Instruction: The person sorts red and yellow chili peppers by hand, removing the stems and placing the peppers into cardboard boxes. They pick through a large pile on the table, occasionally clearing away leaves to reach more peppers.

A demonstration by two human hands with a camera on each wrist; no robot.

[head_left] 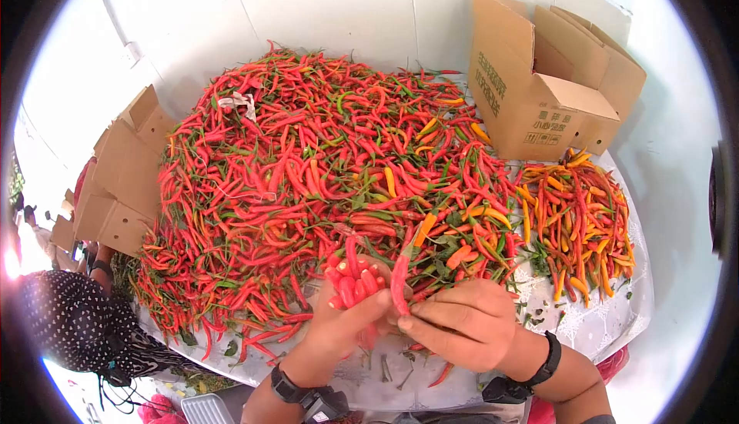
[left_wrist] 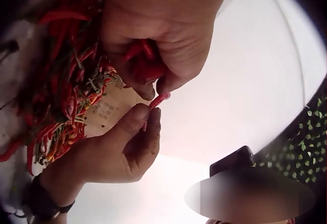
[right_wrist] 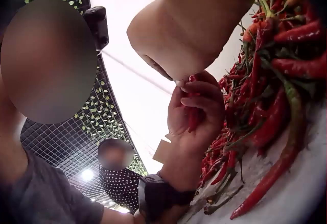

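Observation:
My left hand holds a bunch of red chili peppers in its curled fingers, just in front of the big heap. Close beside it, my right hand pinches a single red chili pepper between thumb and fingertips. In the left wrist view that chili spans the gap between the two hands, and the bunch shows inside the left palm. Seen from the right wrist, the left hand's fingers wrap the bunch, while the right hand hides most of its own fingertips.
A large heap of red chilies covers much of the table. At right lies a smaller red and orange pile before an open cardboard box. Another box stands left, near a person in a dotted head covering. Loose stems lie in front.

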